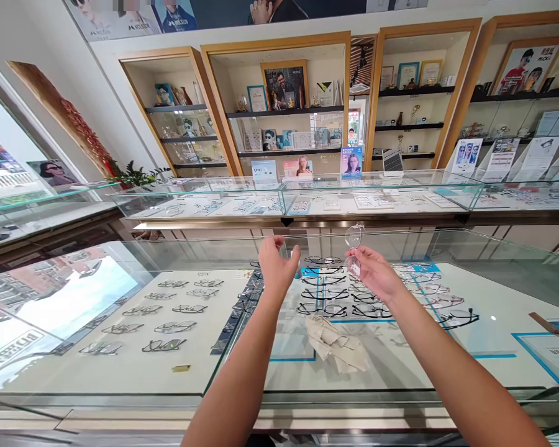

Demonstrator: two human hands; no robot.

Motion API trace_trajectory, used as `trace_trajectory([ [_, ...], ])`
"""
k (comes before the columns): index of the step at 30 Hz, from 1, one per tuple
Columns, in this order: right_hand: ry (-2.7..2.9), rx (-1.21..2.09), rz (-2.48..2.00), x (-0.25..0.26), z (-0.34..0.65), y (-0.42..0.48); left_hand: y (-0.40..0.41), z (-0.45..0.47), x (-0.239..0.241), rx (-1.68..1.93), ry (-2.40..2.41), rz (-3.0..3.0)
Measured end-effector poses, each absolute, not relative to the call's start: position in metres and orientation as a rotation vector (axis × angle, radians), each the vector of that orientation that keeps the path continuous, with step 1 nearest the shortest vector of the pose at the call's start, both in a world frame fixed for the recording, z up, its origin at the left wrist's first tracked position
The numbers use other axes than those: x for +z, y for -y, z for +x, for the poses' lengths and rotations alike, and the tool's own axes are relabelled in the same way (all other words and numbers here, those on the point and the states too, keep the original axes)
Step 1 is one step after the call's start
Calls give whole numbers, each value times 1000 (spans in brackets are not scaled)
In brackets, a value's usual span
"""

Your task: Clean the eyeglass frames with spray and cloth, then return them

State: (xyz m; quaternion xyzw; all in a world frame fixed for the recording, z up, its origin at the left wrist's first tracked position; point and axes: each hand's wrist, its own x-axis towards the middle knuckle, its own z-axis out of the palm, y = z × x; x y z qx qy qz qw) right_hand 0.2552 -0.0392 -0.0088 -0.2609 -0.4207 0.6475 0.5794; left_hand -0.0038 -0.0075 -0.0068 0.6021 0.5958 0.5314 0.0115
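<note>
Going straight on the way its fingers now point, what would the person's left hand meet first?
Probably the far display case, beyond the near counter. The left hand seems to be above the near counter's glass, though depth is hard to judge from this single view.

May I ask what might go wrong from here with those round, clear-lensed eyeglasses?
The round, clear-lensed eyeglasses are held only by the bare right hand, so they might slip onto the glass-topped display counter. Fingertips close to the lower lens could smudge it. The crumpled beige cloth, lying loose on that counter, might get knocked aside.
</note>
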Motion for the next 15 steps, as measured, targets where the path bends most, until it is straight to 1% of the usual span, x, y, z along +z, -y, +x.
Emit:
trace_trajectory([
  [1, 982, 1508, -610, -8, 256, 39, 14, -1, -1, 1723, -1712, 1909],
  [2, 982, 1502, -612, -8, 257, 38, 21, 2, 4, 1673, -1552, 1967],
  [3, 981, 1496, -615, -8, 257, 38, 29, 6, 8, 1526, -1396, 2045],
  [7, 975, 1486, -602, -7, 258, 37, 59, 30, 10, 703, -950, 2352],
  [11, 968, 1496, -608, -5, 258, 39, 79, 52, -3, 176, -867, 2421],
  [15, 968, 1496, -617, -4, 257, 40, 86, 61, -19, -102, -914, 2495],
])
